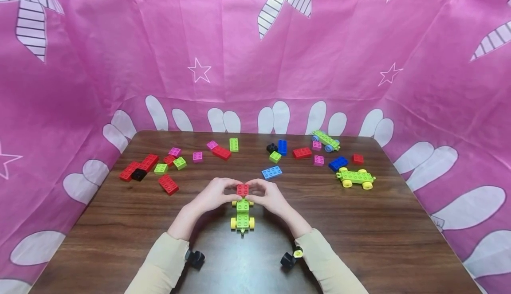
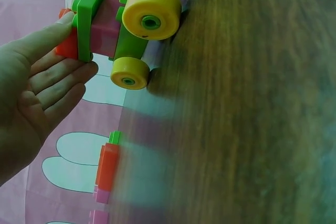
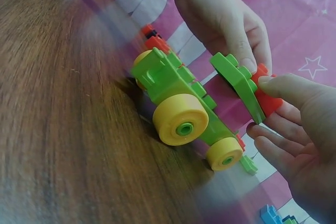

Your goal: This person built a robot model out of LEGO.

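A toy car base (image 1: 242, 221), lime green with yellow wheels, stands on the table between the forearms. On its far end sits a pink brick (image 3: 231, 103), topped by a longer green brick (image 2: 90, 19) that overhangs it. Above that is a red brick (image 1: 242, 189). My left hand (image 1: 215, 193) pinches the red brick from the left, its thumb near the green brick's studs. From the other side my right hand (image 1: 271, 195) pinches the same red brick. Whether the red brick is fully seated cannot be told, since fingers hide part of it.
Loose bricks, among them a red one (image 1: 168, 184) and a light blue one (image 1: 272, 172), lie across the back of the wooden table (image 1: 379, 241). Two more wheeled bases, one yellow-wheeled (image 1: 356, 177) and one blue-wheeled (image 1: 326, 141), stand at the right. A pink curtain (image 1: 239, 54) surrounds the table.
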`<state>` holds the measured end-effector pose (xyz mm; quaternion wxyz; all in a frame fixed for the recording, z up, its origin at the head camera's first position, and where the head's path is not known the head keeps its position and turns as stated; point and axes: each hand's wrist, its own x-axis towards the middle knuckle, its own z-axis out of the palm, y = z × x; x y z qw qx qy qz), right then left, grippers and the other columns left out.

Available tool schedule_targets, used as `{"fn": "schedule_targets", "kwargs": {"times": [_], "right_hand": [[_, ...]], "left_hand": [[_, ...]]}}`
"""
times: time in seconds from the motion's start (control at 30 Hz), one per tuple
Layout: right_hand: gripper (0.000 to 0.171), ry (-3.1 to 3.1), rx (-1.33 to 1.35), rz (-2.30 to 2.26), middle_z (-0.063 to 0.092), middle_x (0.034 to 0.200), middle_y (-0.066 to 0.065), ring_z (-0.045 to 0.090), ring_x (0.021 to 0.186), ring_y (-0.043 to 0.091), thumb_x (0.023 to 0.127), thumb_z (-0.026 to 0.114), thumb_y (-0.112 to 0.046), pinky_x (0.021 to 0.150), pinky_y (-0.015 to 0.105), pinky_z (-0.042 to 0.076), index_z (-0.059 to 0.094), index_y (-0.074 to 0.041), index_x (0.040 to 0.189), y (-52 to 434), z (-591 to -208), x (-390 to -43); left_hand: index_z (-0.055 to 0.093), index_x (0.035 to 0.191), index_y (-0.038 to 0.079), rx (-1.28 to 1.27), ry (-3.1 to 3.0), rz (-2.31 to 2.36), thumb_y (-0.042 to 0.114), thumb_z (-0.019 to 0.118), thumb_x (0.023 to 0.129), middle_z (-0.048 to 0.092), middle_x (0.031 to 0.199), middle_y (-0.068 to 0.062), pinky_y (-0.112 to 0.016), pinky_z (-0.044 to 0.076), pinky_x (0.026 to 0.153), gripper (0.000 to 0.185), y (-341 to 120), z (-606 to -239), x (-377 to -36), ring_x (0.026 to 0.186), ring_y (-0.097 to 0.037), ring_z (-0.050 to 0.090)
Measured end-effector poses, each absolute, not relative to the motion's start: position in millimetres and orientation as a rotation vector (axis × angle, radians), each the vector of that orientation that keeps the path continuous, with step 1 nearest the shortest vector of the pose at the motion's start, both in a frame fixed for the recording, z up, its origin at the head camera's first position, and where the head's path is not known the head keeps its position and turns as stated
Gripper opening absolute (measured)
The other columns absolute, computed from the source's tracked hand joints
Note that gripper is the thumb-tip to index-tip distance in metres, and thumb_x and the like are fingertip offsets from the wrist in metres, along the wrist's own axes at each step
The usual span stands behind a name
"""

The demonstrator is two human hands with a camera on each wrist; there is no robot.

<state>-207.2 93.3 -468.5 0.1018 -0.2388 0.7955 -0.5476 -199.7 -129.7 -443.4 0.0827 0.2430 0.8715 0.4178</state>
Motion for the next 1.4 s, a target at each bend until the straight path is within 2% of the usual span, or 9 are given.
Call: {"fn": "schedule_targets", "kwargs": {"times": [0.33,0.57,0.87,1.17,1.4], "right_hand": [[0.035,2.337,-0.727,-1.627,0.068,0.114,0.016,0.066,0.109,0.031,0.089,0.071,-0.013,0.093,0.04,0.055,0.062,0.0,0.12,93.1,-466.7,-207.1],[0.037,2.324,-0.742,-1.642,0.067,0.118,0.015,0.066,0.111,0.029,0.09,0.071,-0.014,0.095,0.037,0.054,0.059,-0.002,0.123,91.8,-465.9,-207.0],[0.041,2.285,-0.735,-1.67,0.064,0.125,0.02,0.062,0.117,0.034,0.091,0.069,-0.012,0.101,0.044,0.05,0.056,0.001,0.128,88.5,-462.6,-207.2],[0.038,2.304,-0.784,-1.665,0.065,0.119,0.025,0.065,0.111,0.034,0.088,0.072,-0.01,0.097,0.032,0.053,0.06,0.005,0.121,89.7,-464.1,-205.2],[0.033,2.313,-0.814,-1.67,0.066,0.116,0.026,0.066,0.107,0.034,0.088,0.071,-0.007,0.094,0.03,0.054,0.062,0.005,0.117,91.0,-467.3,-206.0]], "left_hand": [[0.067,0.121,0.009,0.756,2.639,1.222,0.021,0.075,0.087,0.07,0.114,-0.004,-0.046,0.051,0.097,0.037,-128.8,-440.5,-200.1,0.11,-0.022,0.064],[0.067,0.121,0.01,0.757,2.639,1.231,0.024,0.074,0.088,0.071,0.113,-0.004,-0.046,0.052,0.097,0.036,-131.3,-437.4,-200.3,0.109,-0.022,0.064],[0.066,0.123,0.008,0.791,2.704,1.212,0.026,0.073,0.089,0.07,0.118,-0.007,-0.048,0.052,0.095,0.039,-149.4,-432.3,-203.6,0.111,-0.025,0.064],[0.062,0.122,0.0,0.792,2.853,1.163,0.015,0.071,0.089,0.068,0.118,-0.017,-0.051,0.051,0.094,0.037,-174.9,-427.9,-212.4,0.111,-0.034,0.064],[0.058,0.126,-0.001,0.646,2.853,1.18,0.011,0.067,0.091,0.066,0.12,-0.019,-0.053,0.051,0.096,0.037,-192.5,-429.7,-222.9,0.114,-0.036,0.062]]}}
